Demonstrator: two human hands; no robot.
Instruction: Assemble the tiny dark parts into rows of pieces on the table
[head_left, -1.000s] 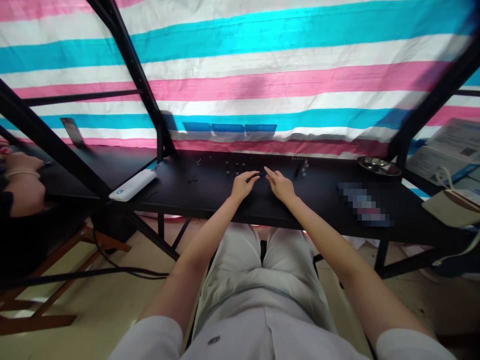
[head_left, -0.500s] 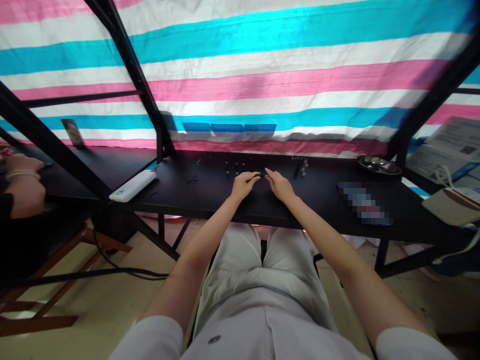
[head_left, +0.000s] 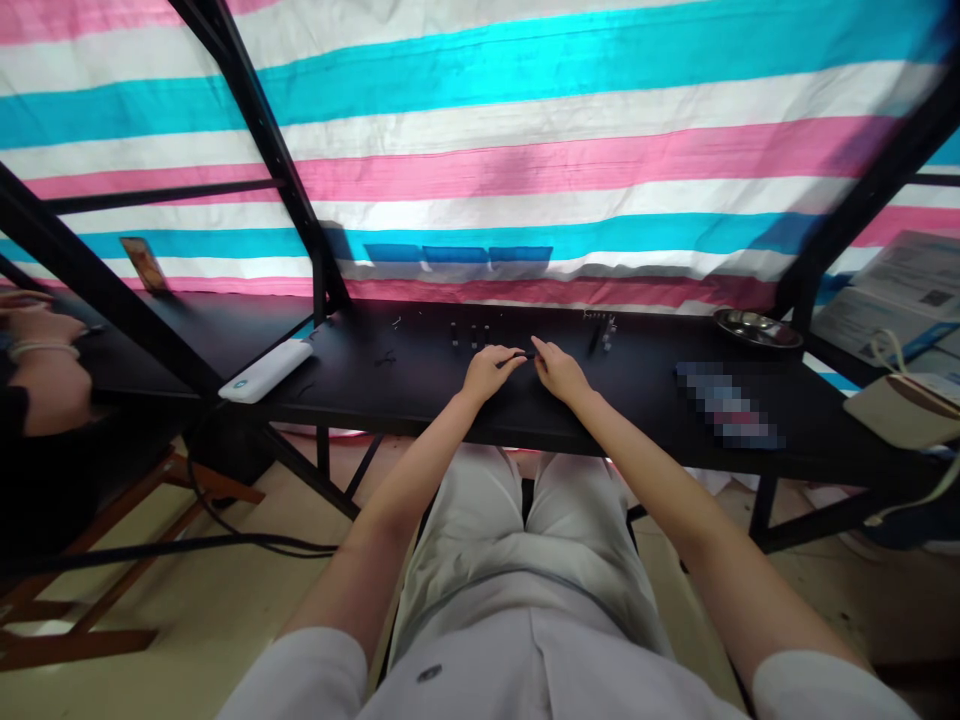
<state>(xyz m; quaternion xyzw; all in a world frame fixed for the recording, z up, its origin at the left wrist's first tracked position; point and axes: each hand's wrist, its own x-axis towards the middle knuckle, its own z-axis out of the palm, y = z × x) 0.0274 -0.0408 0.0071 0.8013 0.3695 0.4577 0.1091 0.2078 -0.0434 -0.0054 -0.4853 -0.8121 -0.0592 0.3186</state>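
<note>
Both hands meet over the near middle of the black table [head_left: 360, 395]. Between their fingertips is a small dark piece [head_left: 529, 354], too small to tell its kind. My left hand [head_left: 487, 373] pinches toward it from the left, fingers closed. From the right, my right hand [head_left: 559, 370] grips its other end with thumb and fingers together. Just beyond my left hand stand several small dark-and-silver pieces [head_left: 474, 336]. Behind my right hand, a dark stick-like part [head_left: 596, 335] lies beside small clear or silver pieces [head_left: 609, 334].
A white oblong device [head_left: 266, 372] lies at the table's left end, with thin black bits [head_left: 385, 358] nearby. To the right are a blurred-out packet [head_left: 727, 405] and a metal dish [head_left: 757, 329]. Another person's arm [head_left: 49, 350] shows at far left.
My fingers have shifted slightly around the small dark piece, and the left fingertips reach a little further right. At far left, the other person's hand has moved up.
</note>
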